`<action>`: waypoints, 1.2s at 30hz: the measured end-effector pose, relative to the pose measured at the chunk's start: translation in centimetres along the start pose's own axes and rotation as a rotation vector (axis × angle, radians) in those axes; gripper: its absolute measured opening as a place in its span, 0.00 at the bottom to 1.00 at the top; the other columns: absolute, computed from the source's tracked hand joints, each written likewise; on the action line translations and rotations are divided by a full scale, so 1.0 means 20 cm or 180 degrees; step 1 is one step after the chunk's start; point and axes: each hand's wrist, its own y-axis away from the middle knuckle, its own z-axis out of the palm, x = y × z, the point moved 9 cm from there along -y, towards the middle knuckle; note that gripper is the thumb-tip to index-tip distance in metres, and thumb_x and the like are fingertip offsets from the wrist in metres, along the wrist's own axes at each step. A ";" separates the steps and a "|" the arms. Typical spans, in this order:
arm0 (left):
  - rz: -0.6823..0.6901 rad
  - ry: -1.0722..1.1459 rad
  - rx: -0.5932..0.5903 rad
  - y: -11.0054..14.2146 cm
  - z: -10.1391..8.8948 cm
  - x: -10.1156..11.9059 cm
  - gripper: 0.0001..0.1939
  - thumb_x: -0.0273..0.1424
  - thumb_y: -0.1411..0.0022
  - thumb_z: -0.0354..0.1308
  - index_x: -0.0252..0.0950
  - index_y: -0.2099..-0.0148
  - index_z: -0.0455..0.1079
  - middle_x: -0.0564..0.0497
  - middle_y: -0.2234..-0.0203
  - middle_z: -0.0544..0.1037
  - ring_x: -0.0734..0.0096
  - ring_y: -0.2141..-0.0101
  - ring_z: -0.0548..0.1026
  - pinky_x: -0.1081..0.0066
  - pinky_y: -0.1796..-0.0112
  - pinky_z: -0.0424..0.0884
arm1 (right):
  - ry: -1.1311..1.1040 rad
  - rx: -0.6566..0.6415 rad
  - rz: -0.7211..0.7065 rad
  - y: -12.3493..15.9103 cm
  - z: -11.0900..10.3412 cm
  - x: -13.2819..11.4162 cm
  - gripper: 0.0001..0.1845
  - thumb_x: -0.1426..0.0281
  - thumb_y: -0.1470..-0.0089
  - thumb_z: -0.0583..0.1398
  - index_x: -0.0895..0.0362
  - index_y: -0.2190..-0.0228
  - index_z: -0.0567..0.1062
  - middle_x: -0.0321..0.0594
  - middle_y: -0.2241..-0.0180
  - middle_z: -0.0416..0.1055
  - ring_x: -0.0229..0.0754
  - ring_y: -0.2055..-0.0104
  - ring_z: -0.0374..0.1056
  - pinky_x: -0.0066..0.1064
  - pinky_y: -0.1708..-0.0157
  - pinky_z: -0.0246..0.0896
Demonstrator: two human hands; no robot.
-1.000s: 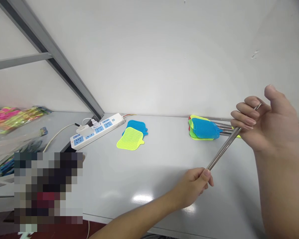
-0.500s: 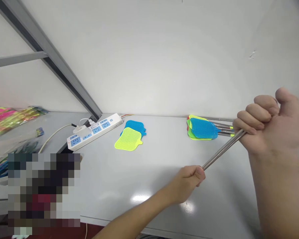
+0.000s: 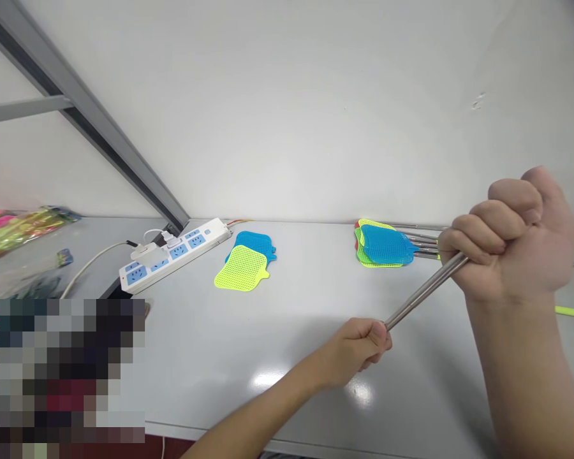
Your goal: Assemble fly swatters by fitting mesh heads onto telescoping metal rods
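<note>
A slim metal rod (image 3: 426, 291) slants across the space over the table, its ends hidden in my two fists. My left hand (image 3: 356, 350) wraps the lower end, thumb along the top. Higher up on the right, my right hand (image 3: 511, 239) is closed round the upper end, palm side toward me. Behind it lies a stack of fly swatters (image 3: 387, 245), blue on top with green, yellow and red below, their metal handles running right behind my right hand. Two loose swatter heads, a yellow one (image 3: 242, 269) overlapping a blue one (image 3: 256, 242), lie further left.
A white power strip (image 3: 176, 252) with plugs and a cable lies at the left of the grey table (image 3: 196, 357). Bagged colourful items (image 3: 33, 233) are at far left, near a blurred-out patch. A yellow-green stick (image 3: 569, 312) lies beyond my right forearm. A wall stands behind.
The view has turned slightly, so the table's things sit a little further left. Both hands keep their hold on the rod, with hardly any visible movement.
</note>
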 end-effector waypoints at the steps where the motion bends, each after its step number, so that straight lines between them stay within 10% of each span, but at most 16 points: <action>1: -0.0003 0.0034 -0.0031 0.00 0.01 0.00 0.21 0.46 0.42 0.41 0.35 0.78 0.50 0.58 0.83 0.50 0.83 0.82 0.47 0.75 0.82 0.43 | -0.0021 -0.0001 0.0025 0.00 0.00 0.01 0.20 0.66 0.48 0.48 0.57 0.85 0.45 0.28 0.90 0.35 0.30 0.88 0.29 0.22 0.93 0.30; 36: 0.0018 0.0304 -0.0087 -0.01 0.00 0.02 0.19 0.43 0.43 0.46 0.34 0.78 0.52 0.58 0.83 0.50 0.83 0.82 0.46 0.75 0.81 0.41 | 0.0513 0.0104 0.0033 0.01 0.02 0.12 0.22 0.62 0.51 0.52 0.56 0.86 0.48 0.28 0.89 0.32 0.30 0.88 0.29 0.24 0.92 0.27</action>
